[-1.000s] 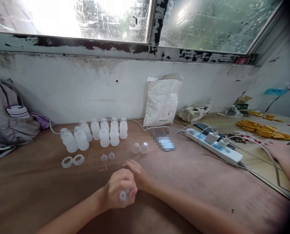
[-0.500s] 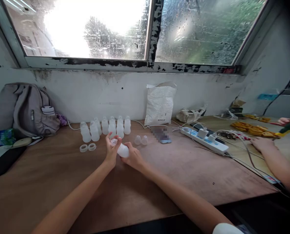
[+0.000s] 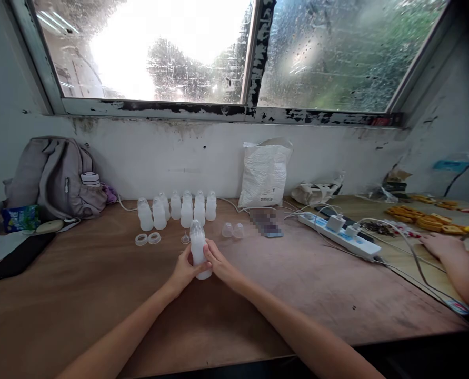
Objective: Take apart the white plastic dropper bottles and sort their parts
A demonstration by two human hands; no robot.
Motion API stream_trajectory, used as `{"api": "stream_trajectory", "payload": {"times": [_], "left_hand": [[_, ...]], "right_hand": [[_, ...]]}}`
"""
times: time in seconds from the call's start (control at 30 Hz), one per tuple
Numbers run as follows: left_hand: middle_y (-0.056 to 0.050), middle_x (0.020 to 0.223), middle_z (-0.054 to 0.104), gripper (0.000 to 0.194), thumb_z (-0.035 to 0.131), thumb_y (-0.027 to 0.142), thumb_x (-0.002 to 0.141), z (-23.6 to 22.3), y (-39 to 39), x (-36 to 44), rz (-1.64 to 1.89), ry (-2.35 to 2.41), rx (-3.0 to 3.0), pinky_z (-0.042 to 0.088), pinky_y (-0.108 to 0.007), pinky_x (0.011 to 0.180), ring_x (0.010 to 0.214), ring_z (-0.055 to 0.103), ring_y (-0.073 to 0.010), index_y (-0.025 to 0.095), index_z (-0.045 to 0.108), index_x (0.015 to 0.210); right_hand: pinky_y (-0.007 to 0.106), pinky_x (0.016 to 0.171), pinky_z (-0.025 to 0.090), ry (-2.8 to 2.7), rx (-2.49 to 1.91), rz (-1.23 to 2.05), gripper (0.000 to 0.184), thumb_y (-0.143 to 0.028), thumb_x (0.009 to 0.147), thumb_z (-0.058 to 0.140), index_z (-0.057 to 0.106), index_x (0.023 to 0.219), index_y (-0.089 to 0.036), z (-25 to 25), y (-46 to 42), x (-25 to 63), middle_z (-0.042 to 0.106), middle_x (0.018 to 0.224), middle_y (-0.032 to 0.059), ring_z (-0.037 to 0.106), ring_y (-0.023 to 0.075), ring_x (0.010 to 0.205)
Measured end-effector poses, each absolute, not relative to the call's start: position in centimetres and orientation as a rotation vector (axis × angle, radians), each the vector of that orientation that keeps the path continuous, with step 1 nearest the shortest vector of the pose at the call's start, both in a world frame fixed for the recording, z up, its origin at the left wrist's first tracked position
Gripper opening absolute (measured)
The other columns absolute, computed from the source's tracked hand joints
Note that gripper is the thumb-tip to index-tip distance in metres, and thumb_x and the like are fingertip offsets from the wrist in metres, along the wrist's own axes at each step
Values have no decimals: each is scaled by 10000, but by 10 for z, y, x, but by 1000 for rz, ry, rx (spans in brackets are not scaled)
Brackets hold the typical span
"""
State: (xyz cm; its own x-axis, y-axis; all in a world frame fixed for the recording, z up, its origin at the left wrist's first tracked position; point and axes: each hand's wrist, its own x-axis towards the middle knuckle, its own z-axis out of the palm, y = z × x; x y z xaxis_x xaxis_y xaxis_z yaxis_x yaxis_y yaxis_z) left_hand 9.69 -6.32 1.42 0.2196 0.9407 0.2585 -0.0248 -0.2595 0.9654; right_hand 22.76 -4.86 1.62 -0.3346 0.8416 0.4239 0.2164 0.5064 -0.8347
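Observation:
A translucent white baby bottle [image 3: 198, 251] with a clear domed top is held nearly upright just above the table's middle. My left hand [image 3: 185, 271] wraps its left side, the thumb across the lower front. From the right, my right hand [image 3: 219, 263] grips the same bottle with closed fingers. Just behind it lies a small clear nipple [image 3: 185, 238]. Several similar baby bottles [image 3: 186, 210] stand in a group farther back. Two white collar rings [image 3: 141, 240] rest to the left, and two clear domed caps [image 3: 227, 230] sit to the right.
A white power strip [image 3: 339, 236] with plugs and cables lies at the right. Against the wall are a white plastic bag [image 3: 265, 173] and a grey backpack [image 3: 52, 179]. Another person's arm [image 3: 453, 263] reaches over yellow pieces [image 3: 431, 221] at far right. A black flat item [image 3: 19, 258] lies left.
The bottle has gone from tilted to nearly upright, with both hands now around its body. The nipple now shows on the table behind it. The view has shifted slightly left.

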Motion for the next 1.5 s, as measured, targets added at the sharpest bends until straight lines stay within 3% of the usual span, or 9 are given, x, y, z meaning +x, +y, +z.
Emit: {"api": "stream_trajectory", "payload": {"times": [0.07, 0.17, 0.33, 0.47, 0.7, 1.0, 1.23, 1.4, 1.5], "left_hand": [[-88, 1007, 619, 544, 692, 350, 610, 14, -61, 94, 1221, 973, 1525, 455, -325, 792, 935, 562, -234, 124, 522, 1075], [-69, 969, 634, 495, 674, 304, 616, 15, -61, 90, 1185, 1087, 1630, 448, -318, 772, 888, 571, -228, 128, 551, 1062], [-31, 910, 642, 440, 628, 196, 607, 21, -71, 89, 1099, 1192, 1885, 444, -304, 738, 818, 581, -218, 163, 573, 1042], [-27, 919, 639, 443, 591, 162, 616, 23, -76, 91, 1146, 1205, 2002, 445, -295, 734, 813, 586, -212, 192, 564, 1056], [-65, 1021, 611, 508, 590, 134, 599, 20, -78, 90, 1186, 1169, 2141, 435, -323, 796, 890, 570, -230, 194, 541, 1101], [-12, 848, 624, 486, 667, 147, 521, 25, -69, 85, 984, 1038, 1722, 407, -252, 663, 764, 544, -194, 154, 615, 1004], [-3, 670, 559, 300, 637, 156, 541, 27, -70, 82, 743, 785, 1312, 370, -220, 514, 568, 486, -116, 107, 617, 836], [-77, 687, 589, 409, 521, 268, 619, 22, -69, 73, 495, 514, 1047, 396, -249, 468, 496, 538, -144, 59, 579, 965], [-92, 698, 595, 485, 489, 322, 659, 22, -69, 71, 476, 442, 998, 403, -263, 466, 489, 556, -163, 46, 544, 1053]], "right_hand": [[289, 778, 426, -1750, -867, 980, 397, -487, 866, 280, 487, 1000, -175, 23, -46, 230, 527, 978, 67, 501, 153, 905], [227, 616, 429, -1563, -857, 1102, 367, -493, 823, 395, 487, 987, -178, 30, -40, 236, 528, 842, 21, 510, 113, 721], [180, 349, 222, -1467, -957, 1218, 333, -505, 744, 513, 479, 779, -176, 37, -34, 249, 400, 542, -66, 316, 47, 388], [188, 355, 186, -1478, -1023, 1188, 353, -510, 720, 529, 452, 647, -173, 43, -36, 252, 319, 456, -81, 253, 44, 377], [212, 376, 215, -1488, -1155, 1059, 380, -491, 727, 491, 471, 543, -159, 41, -30, 256, 394, 471, -42, 311, 60, 393], [213, 402, 216, -1522, -1080, 964, 287, -347, 758, 413, 347, 530, -186, 33, -28, 259, 319, 492, -52, 298, 69, 426], [225, 430, 203, -1615, -980, 743, 355, -369, 800, 362, 269, 505, -195, 32, -33, 261, 243, 486, -52, 243, 78, 453], [225, 458, 266, -1650, -922, 588, 379, -374, 857, 287, 399, 550, -181, 36, -43, 263, 355, 498, -33, 340, 93, 463], [222, 495, 312, -1533, -1004, 443, 332, -363, 873, 278, 496, 705, -178, 39, -40, 269, 433, 566, -22, 399, 106, 510]]}}
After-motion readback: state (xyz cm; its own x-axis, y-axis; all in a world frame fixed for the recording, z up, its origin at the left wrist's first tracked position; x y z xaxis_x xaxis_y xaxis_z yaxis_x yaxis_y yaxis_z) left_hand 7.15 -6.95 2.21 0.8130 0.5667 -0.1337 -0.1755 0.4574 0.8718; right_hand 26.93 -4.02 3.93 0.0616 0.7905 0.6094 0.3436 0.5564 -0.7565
